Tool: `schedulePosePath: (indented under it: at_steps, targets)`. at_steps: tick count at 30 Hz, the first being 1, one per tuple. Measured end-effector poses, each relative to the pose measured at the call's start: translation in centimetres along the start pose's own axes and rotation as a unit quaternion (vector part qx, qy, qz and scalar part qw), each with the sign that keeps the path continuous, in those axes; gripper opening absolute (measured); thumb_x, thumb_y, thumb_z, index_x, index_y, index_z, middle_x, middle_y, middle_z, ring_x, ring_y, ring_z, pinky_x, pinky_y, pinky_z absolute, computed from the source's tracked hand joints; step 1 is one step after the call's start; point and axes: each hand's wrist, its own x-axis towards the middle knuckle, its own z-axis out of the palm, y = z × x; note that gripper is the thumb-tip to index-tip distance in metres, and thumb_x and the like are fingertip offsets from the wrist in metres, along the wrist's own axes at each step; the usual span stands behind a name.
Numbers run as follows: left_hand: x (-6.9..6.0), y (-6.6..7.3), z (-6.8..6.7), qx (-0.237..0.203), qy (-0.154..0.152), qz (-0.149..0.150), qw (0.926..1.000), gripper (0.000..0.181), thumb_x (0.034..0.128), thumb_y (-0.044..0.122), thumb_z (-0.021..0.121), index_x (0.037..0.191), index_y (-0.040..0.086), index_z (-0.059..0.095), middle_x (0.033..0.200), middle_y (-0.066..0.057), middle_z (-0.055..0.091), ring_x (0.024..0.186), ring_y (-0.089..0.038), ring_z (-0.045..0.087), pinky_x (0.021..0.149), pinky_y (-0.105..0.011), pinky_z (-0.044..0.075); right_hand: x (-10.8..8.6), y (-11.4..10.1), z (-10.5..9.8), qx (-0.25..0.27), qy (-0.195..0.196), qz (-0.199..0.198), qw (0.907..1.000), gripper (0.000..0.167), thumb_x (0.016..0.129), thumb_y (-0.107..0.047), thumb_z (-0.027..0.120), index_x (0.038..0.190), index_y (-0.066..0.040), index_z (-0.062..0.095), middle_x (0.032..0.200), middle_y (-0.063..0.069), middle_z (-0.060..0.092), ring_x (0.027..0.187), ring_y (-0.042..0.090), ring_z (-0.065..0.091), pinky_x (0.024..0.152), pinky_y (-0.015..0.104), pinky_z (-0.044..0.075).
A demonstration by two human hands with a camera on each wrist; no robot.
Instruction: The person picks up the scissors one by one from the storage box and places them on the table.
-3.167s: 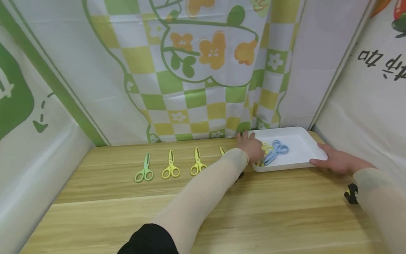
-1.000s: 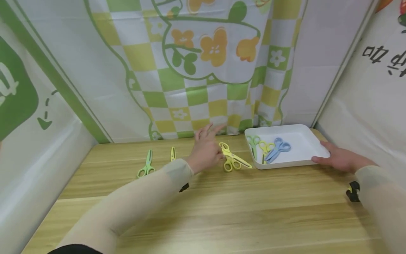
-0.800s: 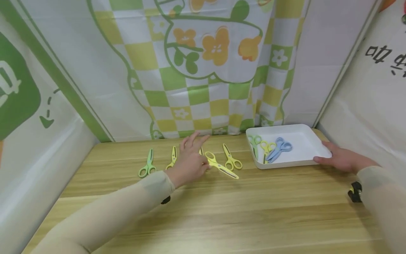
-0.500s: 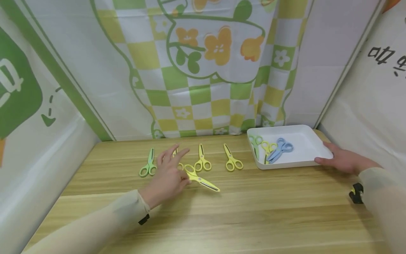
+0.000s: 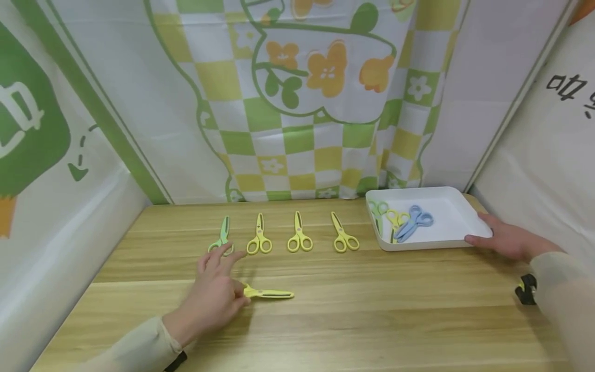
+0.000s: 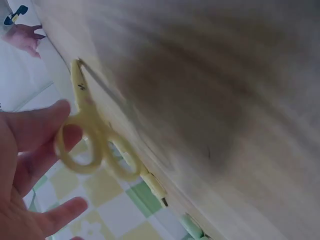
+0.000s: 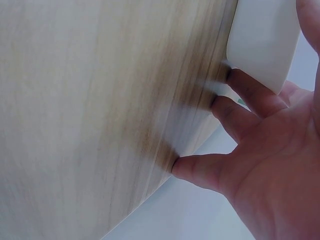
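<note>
Yellow scissors (image 5: 269,294) hang from my left hand (image 5: 211,294), their handle pinched between thumb and fingertips. Their blades point right, just above the wooden table; the left wrist view shows both finger rings of the scissors (image 6: 95,131). Behind this hand lie green scissors (image 5: 225,230), their rings partly covered by its fingers. To their right, yellow scissors (image 5: 259,238), more yellow scissors (image 5: 298,237) and a third yellow pair (image 5: 341,235) form a row. My right hand (image 5: 509,239) holds the near right corner of a white tray (image 5: 429,245), thumb and fingers astride it; its other fingertips touch the table.
Inside the tray lie blue scissors (image 5: 416,221), yellow scissors (image 5: 395,219) and green scissors (image 5: 378,212). A checked curtain (image 5: 297,139) hangs along the table's (image 5: 372,310) back edge. Printed white panels stand at both sides.
Over the last second my left hand carried the yellow scissors left and nearer to me, past the row. Earlier it was at the tray's left end. My right hand stayed at the tray.
</note>
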Motion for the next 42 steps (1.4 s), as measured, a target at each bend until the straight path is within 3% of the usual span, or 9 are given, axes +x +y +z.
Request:
schedulePosePath:
  at_steps: [7,11,16,19,23,27,31,36,42]
  targets:
    - [-0.9,1.2,-0.3,0.0,-0.035,0.009,0.9993,0.036,0.0735,0.047,0.084,0.052,0.033,0.058,0.133,-0.014,0.057,0.134,-0.05,0.033,0.1,-0.068,0.022,-0.1,-0.1,-0.1,-0.001,-0.004,0.013,0.9999,0.105,0.097,-0.053,0.058,0.153,0.009,-0.006,0.145,0.05,0.009,0.128,0.069,0.016,0.096,0.077,0.021]
    - [-0.6,1.2,-0.6,-0.016,-0.045,0.101,0.9938,0.011,0.0776,0.036,0.083,0.079,0.028,0.075,0.133,-0.007,0.061,0.132,-0.042,0.042,0.098,-0.064,0.028,0.0,-0.1,-0.1,0.006,-0.006,0.016,0.9998,0.106,0.097,-0.053,0.058,0.152,0.009,-0.007,0.146,0.05,0.007,0.128,0.069,0.014,0.097,0.077,0.019]
    - [-0.3,0.4,-0.6,0.02,-0.096,0.292,0.9514,0.044,0.0684,0.014,0.085,0.111,0.022,0.076,0.126,0.008,0.066,0.12,-0.021,0.058,0.094,-0.056,0.042,0.1,0.0,0.0,0.012,-0.006,0.014,0.9998,0.105,0.097,-0.051,0.059,0.152,0.009,-0.008,0.146,0.049,0.007,0.129,0.069,0.013,0.097,0.077,0.018]
    - [-0.3,0.5,-0.3,0.019,-0.117,0.328,0.9373,0.039,0.0689,0.009,0.083,0.106,0.02,0.077,0.123,0.006,0.067,0.107,-0.013,0.063,0.09,-0.043,0.049,0.0,0.0,0.0,0.015,-0.007,0.014,0.9998,0.105,0.098,-0.05,0.058,0.152,0.009,-0.009,0.146,0.05,0.005,0.129,0.069,0.012,0.097,0.078,0.018]
    - [-0.5,0.9,0.2,0.014,-0.11,0.317,0.942,0.029,0.0729,0.006,0.08,0.101,0.012,0.077,0.118,-0.001,0.069,0.093,-0.011,0.064,0.08,-0.026,0.052,0.0,-0.1,0.0,0.018,-0.011,0.02,0.9996,0.105,0.098,-0.05,0.058,0.152,0.009,-0.01,0.146,0.05,0.004,0.129,0.07,0.011,0.097,0.078,0.017]
    - [-0.8,1.0,0.2,0.033,-0.099,0.297,0.9491,0.022,0.0727,0.008,0.079,0.094,0.011,0.077,0.113,-0.004,0.07,0.094,-0.015,0.065,0.081,-0.025,0.052,-0.1,-0.2,0.0,0.021,-0.012,0.018,0.9995,0.105,0.098,-0.05,0.058,0.152,0.009,-0.011,0.145,0.05,0.004,0.129,0.07,0.012,0.097,0.077,0.018]
    - [-1.3,0.6,0.1,0.064,-0.118,0.279,0.9509,0.016,0.0675,0.01,0.078,0.067,0.021,0.066,0.096,0.004,0.068,0.084,-0.01,0.06,0.076,-0.022,0.049,-0.1,-0.2,0.0,0.023,-0.013,0.016,0.9995,0.104,0.099,-0.049,0.058,0.152,0.009,-0.011,0.145,0.05,0.003,0.129,0.07,0.01,0.098,0.077,0.017]
    - [-2.1,0.1,-0.2,0.056,-0.157,0.21,0.9634,0.023,0.0711,0.012,0.075,0.063,0.022,0.056,0.081,0.009,0.052,0.067,-0.007,0.045,0.062,-0.022,0.043,0.0,-0.2,0.0,0.026,-0.015,0.016,0.9994,0.104,0.099,-0.048,0.057,0.152,0.008,-0.012,0.146,0.05,0.001,0.129,0.07,0.009,0.098,0.077,0.016]
    - [-2.9,0.0,-1.0,0.043,-0.173,0.103,0.9786,0.014,0.0763,0.012,0.074,0.067,0.013,0.064,0.104,-0.007,0.068,0.083,-0.02,0.063,0.07,-0.033,0.054,-0.1,0.0,0.1,0.034,-0.011,0.007,0.9994,0.104,0.099,-0.046,0.059,0.152,0.009,-0.012,0.146,0.05,0.001,0.13,0.069,0.01,0.098,0.077,0.018]
